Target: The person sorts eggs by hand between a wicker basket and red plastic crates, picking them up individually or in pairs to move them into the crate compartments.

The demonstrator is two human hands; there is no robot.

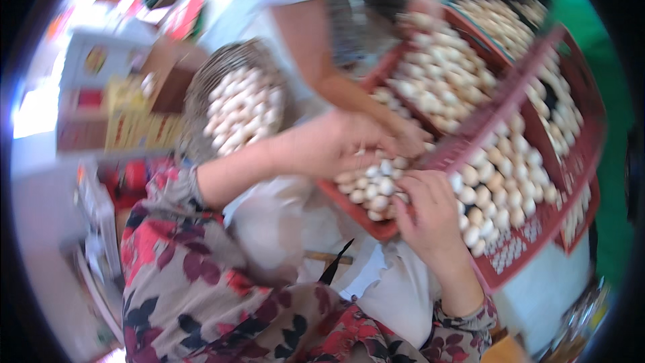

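My left hand point(342, 146) reaches over the near section of a red plastic crate point(352, 212), its fingers blurred just above the eggs point(375, 186). At that section's right side, my right hand point(428, 212) has its thumb and fingers by the eggs; whether it grips one is unclear. Another person's hand point(410, 136) is close beside my left fingertips. More white and light-brown eggs point(496, 181) lie in a red crate point(524, 262) to the right. Eggs point(436, 75) also fill the section farther back.
A woven basket point(194, 111) of eggs point(244, 111) stands left of the crates. Cardboard boxes point(171, 80) are stacked farther left. The other person's forearm point(312, 55) crosses from the top. A wooden-handled item point(330, 258) lies below the crates.
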